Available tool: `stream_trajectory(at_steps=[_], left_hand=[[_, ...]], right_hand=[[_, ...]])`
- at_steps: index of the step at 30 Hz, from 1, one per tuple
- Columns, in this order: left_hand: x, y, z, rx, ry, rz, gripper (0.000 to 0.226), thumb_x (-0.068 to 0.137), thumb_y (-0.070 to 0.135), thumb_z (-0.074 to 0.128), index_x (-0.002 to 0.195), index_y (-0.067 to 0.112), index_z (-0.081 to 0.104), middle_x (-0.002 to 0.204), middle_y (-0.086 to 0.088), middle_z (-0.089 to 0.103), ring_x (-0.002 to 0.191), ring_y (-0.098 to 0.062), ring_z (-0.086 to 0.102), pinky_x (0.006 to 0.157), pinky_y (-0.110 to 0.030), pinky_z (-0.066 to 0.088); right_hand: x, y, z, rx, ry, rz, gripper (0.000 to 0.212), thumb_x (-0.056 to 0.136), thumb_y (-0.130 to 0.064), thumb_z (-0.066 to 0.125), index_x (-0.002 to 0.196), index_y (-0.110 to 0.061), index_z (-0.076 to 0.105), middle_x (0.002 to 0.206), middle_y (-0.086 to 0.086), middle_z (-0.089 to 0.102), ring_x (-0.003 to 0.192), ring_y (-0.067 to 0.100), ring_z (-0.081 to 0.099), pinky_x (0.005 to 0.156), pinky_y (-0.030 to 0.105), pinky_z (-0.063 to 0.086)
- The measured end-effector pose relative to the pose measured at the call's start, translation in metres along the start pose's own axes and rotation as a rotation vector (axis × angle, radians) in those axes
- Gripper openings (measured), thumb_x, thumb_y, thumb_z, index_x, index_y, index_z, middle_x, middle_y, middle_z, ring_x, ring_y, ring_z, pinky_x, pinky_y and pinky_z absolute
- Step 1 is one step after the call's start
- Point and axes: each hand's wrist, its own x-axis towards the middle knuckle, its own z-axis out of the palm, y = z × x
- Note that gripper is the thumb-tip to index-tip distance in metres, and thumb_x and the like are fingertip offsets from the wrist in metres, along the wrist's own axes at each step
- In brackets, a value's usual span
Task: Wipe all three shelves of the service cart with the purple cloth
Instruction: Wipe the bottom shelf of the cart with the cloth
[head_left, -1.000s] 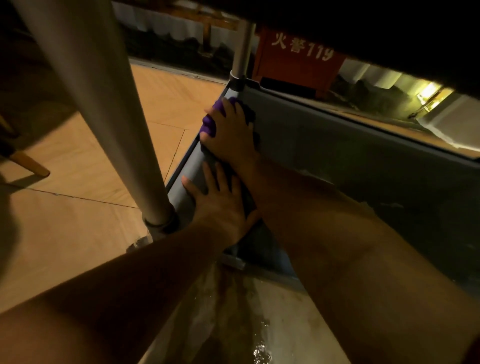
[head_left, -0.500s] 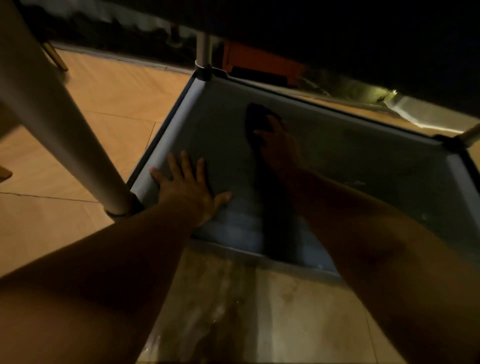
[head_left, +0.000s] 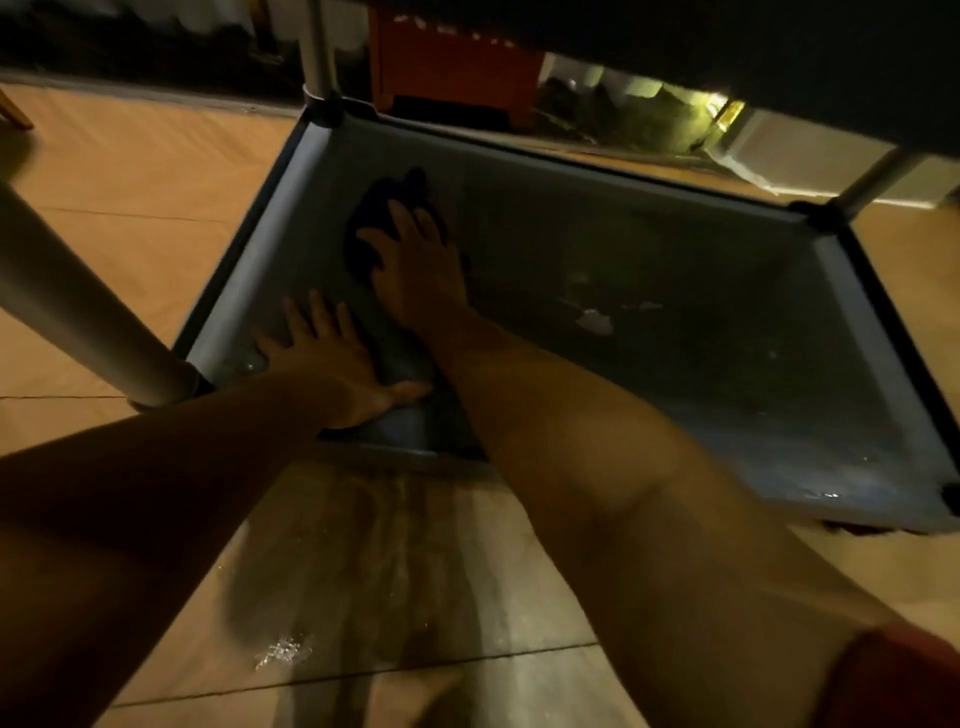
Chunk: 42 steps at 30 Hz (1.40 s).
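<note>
Cloth and hand lie together on the lowest grey plastic shelf (head_left: 753, 405) of the service cart: the dark purple crumpled cloth (head_left: 376, 218) is pressed flat under the right hand (head_left: 418, 275), whose fingers are held straight and slightly spread over it, not curled round it. Most of the cloth shows ahead of and to the left of the fingertips, toward the far left corner of the shelf. The left hand (head_left: 332, 364) is laid flat on the shelf near the front left corner, fingers spread wide and holding nothing, apparently as a brace. It lies just beside the right wrist, so the right hand is the one on the cloth. To the right, a broad stretch of the shelf with pale flecks (head_left: 595, 319) is judged not yet wiped. A thick grey metal post (head_left: 72, 306) stands at the front left corner, and the dark shelf above (head_left: 727, 41) overhangs closely. A red box (head_left: 452, 67) stands on the floor beyond the cart.
</note>
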Motion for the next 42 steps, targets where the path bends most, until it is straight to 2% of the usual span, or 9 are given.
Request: stream_trajectory(at_steps=[7, 12, 17, 20, 23, 27, 30, 36, 42], left_hand=[[-0.004, 0.003, -0.004, -0.025, 0.002, -0.014, 0.145, 0.056, 0.100, 0.043, 0.158, 0.015, -0.015, 0.166, -0.013, -0.022, 0.152, -0.038, -0.015, 0.119, -0.068, 0.005], [-0.010, 0.005, -0.008, 0.014, -0.024, -0.016, 0.139, 0.062, 0.098, 0.042, 0.158, 0.015, -0.015, 0.166, -0.013, -0.022, 0.152, -0.037, -0.017, 0.119, -0.067, 0.007], [-0.021, 0.000, -0.004, 0.049, 0.070, 0.040, 0.135, 0.062, 0.101, 0.028, 0.160, 0.014, -0.005, 0.168, -0.014, -0.009, 0.153, -0.039, -0.006, 0.120, -0.065, 0.007], [-0.028, 0.023, 0.002, -0.002, 0.217, 0.186, 0.127, 0.067, 0.099, 0.025, 0.160, 0.015, 0.006, 0.169, -0.011, -0.002, 0.154, -0.036, -0.003, 0.121, -0.063, 0.005], [-0.033, 0.074, 0.007, -0.064, 0.153, 0.150, 0.128, 0.068, 0.098, 0.029, 0.161, 0.016, -0.001, 0.169, -0.011, -0.006, 0.154, -0.037, -0.005, 0.119, -0.066, 0.006], [-0.036, 0.100, 0.025, 0.039, 0.083, 0.108, 0.131, 0.065, 0.099, 0.034, 0.159, 0.021, -0.013, 0.168, -0.010, -0.016, 0.153, -0.036, -0.013, 0.118, -0.069, 0.000], [-0.037, 0.093, 0.027, 0.083, 0.072, 0.104, 0.132, 0.064, 0.099, 0.031, 0.159, 0.019, -0.015, 0.166, -0.010, -0.021, 0.153, -0.035, -0.016, 0.119, -0.066, -0.001], [-0.047, 0.094, 0.022, 0.093, 0.082, 0.087, 0.135, 0.057, 0.101, 0.020, 0.159, 0.019, -0.012, 0.167, -0.010, -0.017, 0.154, -0.033, -0.012, 0.119, -0.066, 0.004], [-0.060, 0.098, 0.022, 0.119, 0.094, 0.060, 0.135, 0.059, 0.098, 0.021, 0.160, 0.013, -0.005, 0.168, -0.016, -0.010, 0.154, -0.039, -0.004, 0.123, -0.056, 0.008]], right_hand=[[-0.044, 0.088, -0.011, -0.058, -0.001, 0.099, 0.049, 0.101, -0.026, 0.048, 0.149, -0.036, 0.045, 0.170, 0.005, 0.012, 0.156, 0.034, 0.008, 0.120, 0.054, 0.026], [-0.110, 0.181, -0.024, -0.086, 0.130, 0.324, 0.042, 0.102, -0.024, 0.046, 0.143, -0.032, 0.054, 0.167, 0.009, 0.022, 0.152, 0.037, 0.021, 0.117, 0.050, 0.031], [-0.169, 0.256, -0.045, -0.005, 0.213, 0.549, 0.039, 0.104, -0.015, 0.047, 0.141, -0.022, 0.057, 0.164, 0.013, 0.029, 0.144, 0.043, 0.034, 0.109, 0.059, 0.039], [-0.152, 0.238, -0.053, -0.038, 0.253, 0.434, 0.037, 0.104, -0.020, 0.045, 0.137, -0.022, 0.060, 0.159, 0.010, 0.037, 0.142, 0.037, 0.039, 0.112, 0.051, 0.040], [-0.107, 0.178, -0.055, -0.021, 0.301, 0.250, 0.042, 0.102, -0.028, 0.044, 0.142, -0.025, 0.056, 0.159, 0.011, 0.037, 0.142, 0.034, 0.039, 0.116, 0.044, 0.032], [-0.079, 0.109, -0.030, -0.032, 0.115, 0.035, 0.047, 0.102, -0.029, 0.043, 0.149, -0.034, 0.046, 0.168, 0.010, 0.018, 0.154, 0.036, 0.016, 0.123, 0.048, 0.022], [-0.093, 0.124, -0.019, -0.034, 0.027, -0.024, 0.048, 0.102, -0.032, 0.042, 0.150, -0.038, 0.043, 0.169, 0.006, 0.015, 0.155, 0.035, 0.012, 0.122, 0.053, 0.021], [-0.152, 0.245, -0.043, -0.129, 0.112, 0.335, 0.043, 0.105, -0.031, 0.041, 0.147, -0.034, 0.049, 0.168, 0.009, 0.020, 0.149, 0.038, 0.026, 0.117, 0.045, 0.030], [-0.266, 0.337, -0.067, -0.248, 0.125, 0.701, 0.043, 0.100, -0.022, 0.046, 0.142, -0.028, 0.052, 0.161, 0.018, 0.027, 0.139, 0.046, 0.033, 0.107, 0.055, 0.040]])
